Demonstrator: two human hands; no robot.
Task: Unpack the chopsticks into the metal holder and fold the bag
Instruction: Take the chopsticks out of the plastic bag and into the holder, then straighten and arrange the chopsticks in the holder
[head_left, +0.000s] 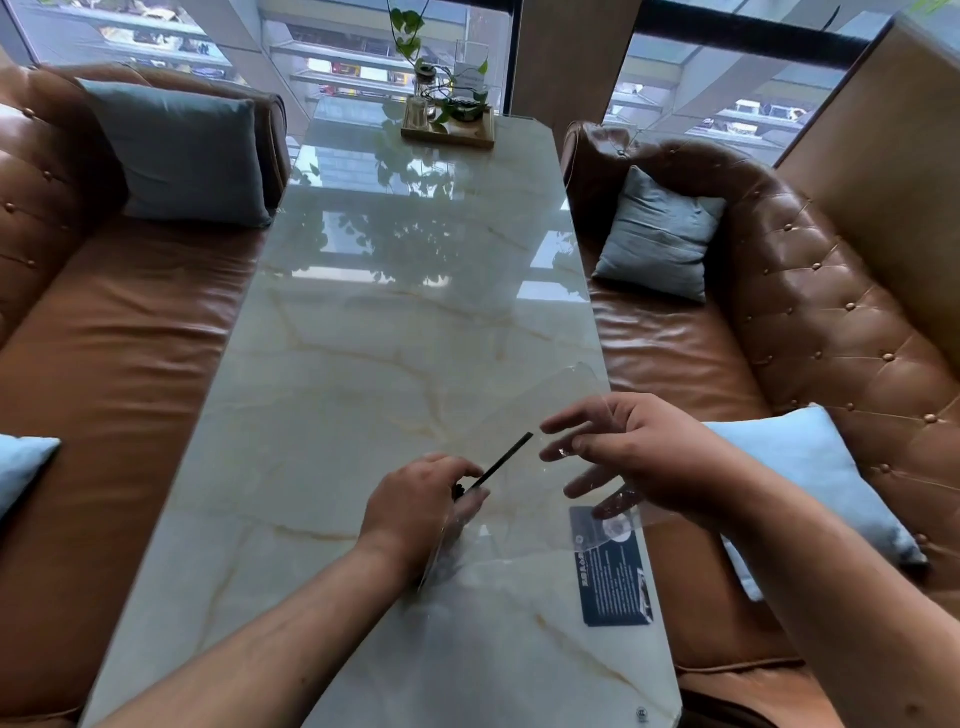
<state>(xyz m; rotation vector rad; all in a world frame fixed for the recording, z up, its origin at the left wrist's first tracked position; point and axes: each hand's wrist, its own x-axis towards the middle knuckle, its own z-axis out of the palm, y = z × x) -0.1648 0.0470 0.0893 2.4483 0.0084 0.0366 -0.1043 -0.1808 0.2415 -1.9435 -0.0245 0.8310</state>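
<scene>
Nearest, a dark printed card (613, 566) lies flat on the marble table (322, 395). Just beyond it, the left hand (415, 506) pinches black chopsticks (501, 461) that angle up toward the right, with the clear plastic bag (524, 499) draped under both hands. Beside them, the right hand (631, 457) hovers with fingers spread apart, touching the bag. Far off, a wooden tray (449, 131) holds a potted plant (423, 78).
</scene>
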